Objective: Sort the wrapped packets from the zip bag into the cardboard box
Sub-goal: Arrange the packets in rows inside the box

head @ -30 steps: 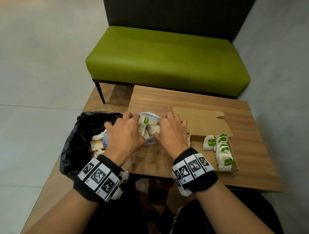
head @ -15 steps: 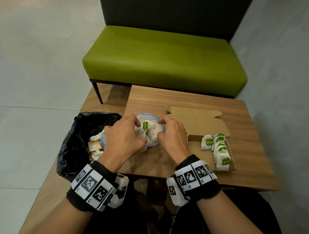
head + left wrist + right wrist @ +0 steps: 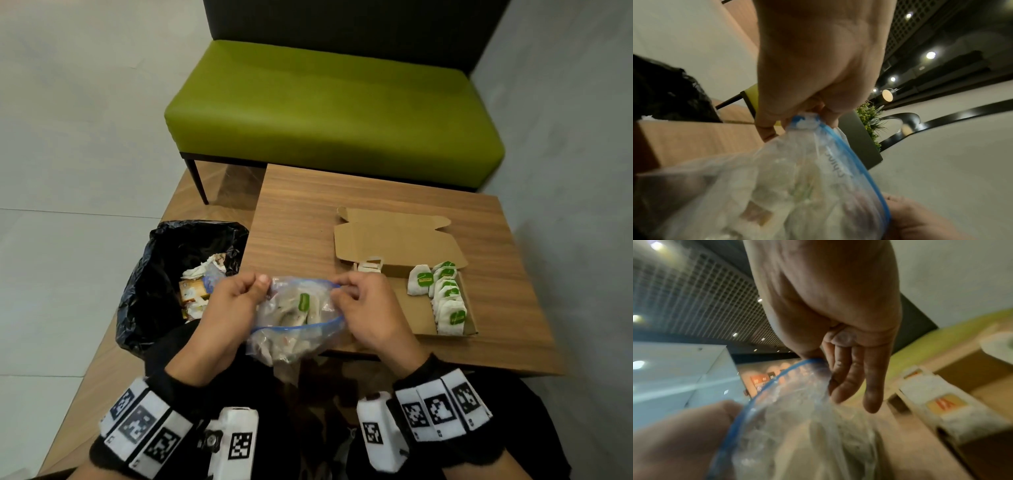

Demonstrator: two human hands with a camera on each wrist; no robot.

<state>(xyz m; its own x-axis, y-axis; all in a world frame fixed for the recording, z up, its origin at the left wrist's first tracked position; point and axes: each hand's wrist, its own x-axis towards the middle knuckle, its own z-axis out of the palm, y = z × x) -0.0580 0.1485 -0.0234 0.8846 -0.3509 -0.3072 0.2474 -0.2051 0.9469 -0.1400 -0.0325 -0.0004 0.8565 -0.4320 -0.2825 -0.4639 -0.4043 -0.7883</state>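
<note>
A clear zip bag [image 3: 294, 322] with a blue seal hangs open at the table's near edge, holding several white wrapped packets [image 3: 303, 305]. My left hand [image 3: 236, 301] pinches the bag's left rim corner [image 3: 803, 121]. My right hand [image 3: 356, 301] pinches the right rim corner [image 3: 818, 365]. To the right lies the flat cardboard box [image 3: 411, 308], lid folded back, with a row of white green-labelled packets [image 3: 447, 301] along its right side.
A bin lined with a black bag [image 3: 164, 274] stands left of the wooden table [image 3: 301, 212], with paper scraps inside. A green bench [image 3: 329, 113] sits behind the table. A grey wall runs along the right.
Both hands have lifted the bag off the table toward me and pulled its mouth open wide; before, they were bunched together over it.
</note>
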